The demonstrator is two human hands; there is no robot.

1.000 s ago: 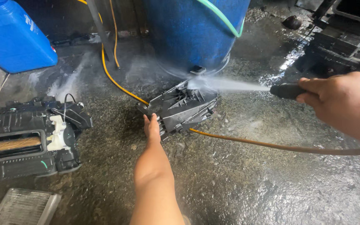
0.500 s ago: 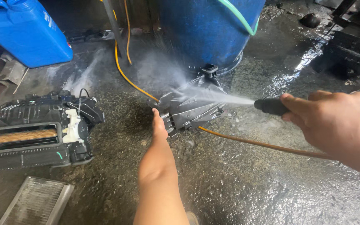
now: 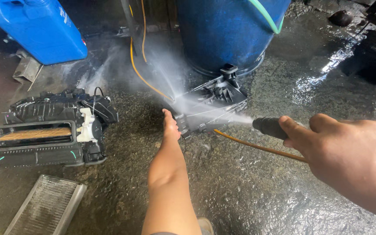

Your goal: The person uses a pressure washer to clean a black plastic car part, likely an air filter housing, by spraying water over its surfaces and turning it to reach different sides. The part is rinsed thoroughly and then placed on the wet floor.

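The right hand, at the right of the frame, is wrapped around a black spray nozzle, fingers curled over its rear end. The nozzle points toward the left of the frame and throws a jet of water onto a black plastic housing that lies on the wet floor just left of the nozzle's tip. The left hand, reaching up from the lower middle of the frame, rests flat with fingers together against the housing's near left corner, touching it. So the housing sits between the two hands, and the left one is the nearer; its long axis runs from lower left to upper right, roughly across the line of the jet.

An orange hose trails from under the housing toward the right, passing below the nozzle. Behind the housing stands a blue barrel. A blue jerry can is at upper left, a larger black vent unit at left, and a flat mesh panel at lower left.
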